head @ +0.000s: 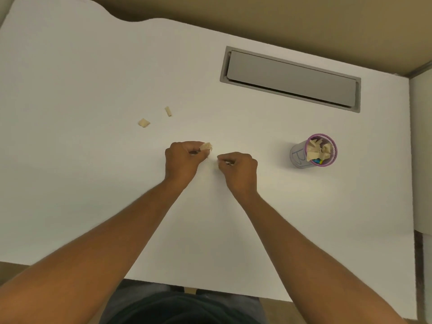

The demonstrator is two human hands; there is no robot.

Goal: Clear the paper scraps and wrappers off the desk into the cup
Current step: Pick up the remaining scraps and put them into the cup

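My left hand (183,157) is closed around a crumpled beige paper scrap (207,146) that sticks out past its fingertips. Just to its right, my right hand (237,166) pinches a small pale scrap (217,163) against the white desk (93,183); most of that scrap is hidden by the fingers. Two more beige scraps lie loose farther back on the left, one folded (143,123) and one narrow (168,111). The purple-rimmed grey cup (297,155) stands to the right of both hands, holding several crumpled scraps and a bit of coloured wrapper.
A grey rectangular cable hatch (289,78) is set into the desk behind the cup. A tan wall runs along the desk's far edge. The desk's right edge lies just beyond the cup, and its front edge is near my body.
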